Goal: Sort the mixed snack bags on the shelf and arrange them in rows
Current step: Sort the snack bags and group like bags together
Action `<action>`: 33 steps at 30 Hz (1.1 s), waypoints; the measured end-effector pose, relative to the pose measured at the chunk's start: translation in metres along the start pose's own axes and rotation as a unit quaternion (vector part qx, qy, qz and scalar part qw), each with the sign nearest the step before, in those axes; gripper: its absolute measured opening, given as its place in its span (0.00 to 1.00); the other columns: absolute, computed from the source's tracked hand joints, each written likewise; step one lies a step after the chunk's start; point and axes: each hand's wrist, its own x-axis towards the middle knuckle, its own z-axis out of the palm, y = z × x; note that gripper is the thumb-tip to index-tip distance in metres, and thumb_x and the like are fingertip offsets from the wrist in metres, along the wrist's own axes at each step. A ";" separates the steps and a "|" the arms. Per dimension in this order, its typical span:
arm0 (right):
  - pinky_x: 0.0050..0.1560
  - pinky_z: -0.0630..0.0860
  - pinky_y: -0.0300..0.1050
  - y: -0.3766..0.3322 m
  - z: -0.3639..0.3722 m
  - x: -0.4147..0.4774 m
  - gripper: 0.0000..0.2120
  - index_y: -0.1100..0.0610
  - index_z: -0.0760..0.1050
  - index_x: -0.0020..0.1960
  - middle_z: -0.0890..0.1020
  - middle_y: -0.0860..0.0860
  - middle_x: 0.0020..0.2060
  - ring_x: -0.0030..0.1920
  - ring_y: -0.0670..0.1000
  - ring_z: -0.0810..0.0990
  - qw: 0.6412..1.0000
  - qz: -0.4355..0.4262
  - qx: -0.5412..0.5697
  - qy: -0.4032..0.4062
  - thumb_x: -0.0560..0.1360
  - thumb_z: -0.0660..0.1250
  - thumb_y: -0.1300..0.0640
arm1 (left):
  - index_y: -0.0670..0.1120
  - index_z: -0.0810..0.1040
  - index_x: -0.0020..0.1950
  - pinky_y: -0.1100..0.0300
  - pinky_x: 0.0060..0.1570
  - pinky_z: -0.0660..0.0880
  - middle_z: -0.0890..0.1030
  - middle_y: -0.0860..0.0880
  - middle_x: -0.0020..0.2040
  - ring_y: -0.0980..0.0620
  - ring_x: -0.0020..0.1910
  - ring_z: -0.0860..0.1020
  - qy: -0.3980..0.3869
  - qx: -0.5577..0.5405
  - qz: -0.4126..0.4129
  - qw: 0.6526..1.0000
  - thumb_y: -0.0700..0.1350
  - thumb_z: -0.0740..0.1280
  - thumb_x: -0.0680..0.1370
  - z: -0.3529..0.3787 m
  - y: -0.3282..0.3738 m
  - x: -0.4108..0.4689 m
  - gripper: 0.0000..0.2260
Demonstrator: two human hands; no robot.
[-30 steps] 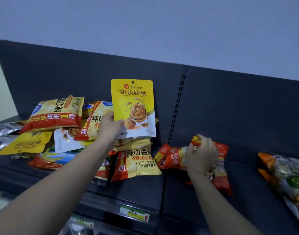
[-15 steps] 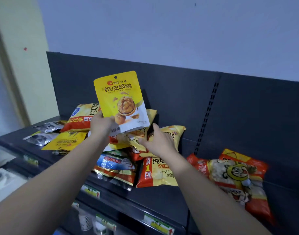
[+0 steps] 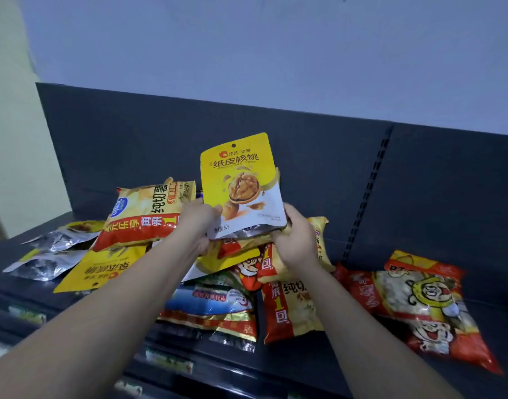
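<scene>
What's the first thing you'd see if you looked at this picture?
The bright yellow walnut pouch, held upright in the middle by the left hand and right hand at its bottom corners. Under it sprawls a messy pile of snack bags on the dark shelf, and a red cartoon bag lies off to the right.

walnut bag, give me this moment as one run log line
stage: sorting | walnut bag: upright above pile | left hand: holds lower left corner | right hand: holds lower right corner | shelf: bags mixed
</scene>
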 end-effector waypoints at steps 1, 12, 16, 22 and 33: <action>0.45 0.76 0.46 0.000 -0.005 0.001 0.22 0.48 0.75 0.65 0.82 0.44 0.53 0.49 0.49 0.78 1.000 0.007 0.016 0.024 0.74 0.65 0.65 | 0.33 0.65 0.70 0.57 0.32 0.61 0.77 0.42 0.31 0.51 0.28 0.64 -0.009 0.000 -0.001 1.000 0.31 0.59 0.79 0.005 0.001 0.001 0.18; 0.57 0.74 0.47 0.027 -0.091 -0.015 0.14 0.54 0.77 0.62 0.80 0.51 0.57 0.58 0.50 0.76 0.939 0.110 0.056 0.320 0.77 0.65 0.61 | 0.36 0.70 0.66 0.55 0.47 0.68 0.77 0.40 0.62 0.46 0.55 0.74 -0.105 0.014 -0.027 0.994 0.29 0.60 0.79 0.057 -0.014 -0.007 0.16; 0.50 0.73 0.46 0.046 -0.110 -0.029 0.13 0.53 0.78 0.59 0.80 0.48 0.52 0.54 0.52 0.77 0.912 0.176 0.059 0.367 0.74 0.65 0.58 | 0.31 0.67 0.68 0.57 0.50 0.54 0.73 0.36 0.66 0.46 0.59 0.75 -0.084 0.052 -0.018 0.995 0.27 0.57 0.80 0.067 -0.027 -0.017 0.16; 0.48 0.75 0.51 0.084 -0.120 -0.042 0.14 0.51 0.78 0.57 0.81 0.50 0.51 0.51 0.54 0.77 0.902 0.260 -0.026 0.345 0.73 0.62 0.53 | 0.38 0.56 0.77 0.61 0.23 0.57 0.76 0.37 0.59 0.50 0.31 0.66 -0.053 0.102 -0.005 0.993 0.33 0.60 0.81 0.069 -0.034 -0.034 0.25; 0.63 0.71 0.54 0.073 -0.096 -0.038 0.19 0.51 0.78 0.63 0.81 0.50 0.57 0.62 0.53 0.75 0.960 0.157 -0.178 0.149 0.78 0.61 0.43 | 0.42 0.71 0.45 0.58 0.35 0.58 0.70 0.43 0.39 0.49 0.34 0.63 -0.053 0.132 0.072 0.987 0.35 0.61 0.80 0.069 -0.035 -0.044 0.05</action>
